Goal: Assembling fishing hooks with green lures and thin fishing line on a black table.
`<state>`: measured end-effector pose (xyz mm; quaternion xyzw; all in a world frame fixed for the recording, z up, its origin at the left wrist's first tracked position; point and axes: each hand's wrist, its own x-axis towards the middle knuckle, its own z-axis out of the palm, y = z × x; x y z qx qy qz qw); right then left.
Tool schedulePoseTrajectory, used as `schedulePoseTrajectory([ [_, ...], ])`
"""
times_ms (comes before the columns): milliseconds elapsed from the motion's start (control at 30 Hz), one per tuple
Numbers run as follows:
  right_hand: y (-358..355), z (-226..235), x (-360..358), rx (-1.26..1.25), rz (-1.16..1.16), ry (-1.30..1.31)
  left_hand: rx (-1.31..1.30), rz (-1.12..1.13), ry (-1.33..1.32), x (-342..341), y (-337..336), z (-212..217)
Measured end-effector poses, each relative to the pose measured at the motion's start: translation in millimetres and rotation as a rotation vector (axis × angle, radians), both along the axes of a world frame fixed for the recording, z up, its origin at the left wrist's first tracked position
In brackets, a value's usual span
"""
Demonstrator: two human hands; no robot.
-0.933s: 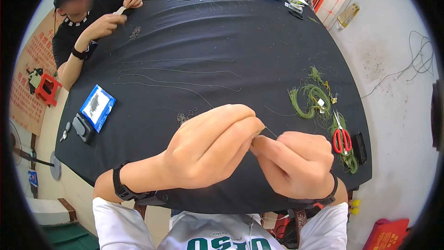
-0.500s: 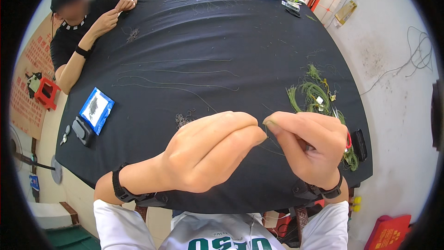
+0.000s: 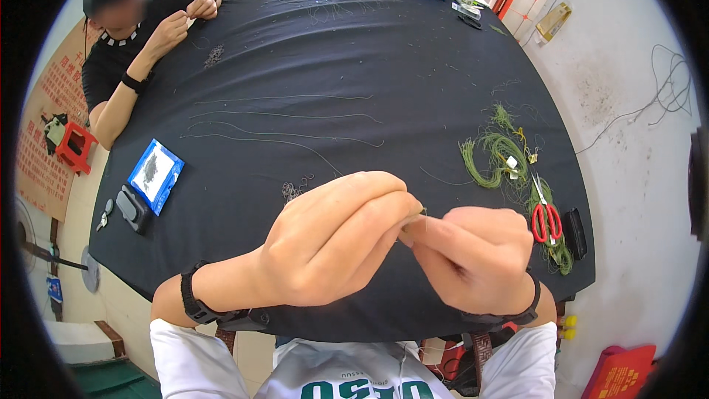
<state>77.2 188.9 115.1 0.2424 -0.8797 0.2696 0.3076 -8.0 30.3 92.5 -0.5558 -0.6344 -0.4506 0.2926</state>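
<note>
Thin green thread (image 3: pixel 410 223) is pinched betw. both fingertips: left hand (image 3: pixel 336 240) at 9 o'clock, right hand (image 3: pixel 473 255) at 3; both touching, above tabletop (image 3: pixel 332 81).

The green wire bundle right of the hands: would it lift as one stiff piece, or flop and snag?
The green wire bundle would probably flop: its strands lie in loose curved loops. It looks light, being thin strands. It may snag or drag the red scissors, which lie on its trailing strands.
</note>
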Motion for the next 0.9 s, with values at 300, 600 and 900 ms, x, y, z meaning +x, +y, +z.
schedulePoseTrajectory([
  [300,6.0,13.7,7.2,0.137,-0.143,0.231,0.032,-0.047,0.051,1.8,-0.5,0.3],
  [600,10.9,1.4,-3.6,-0.424,-0.012,-0.220,0.039,-0.074,-0.032,3.7,-1.9,3.2],
  [900,26.5,-13.0,-28.8,-0.830,0.311,-0.946,0.006,-0.190,-0.353,-1.5,-5.4,9.1],
])
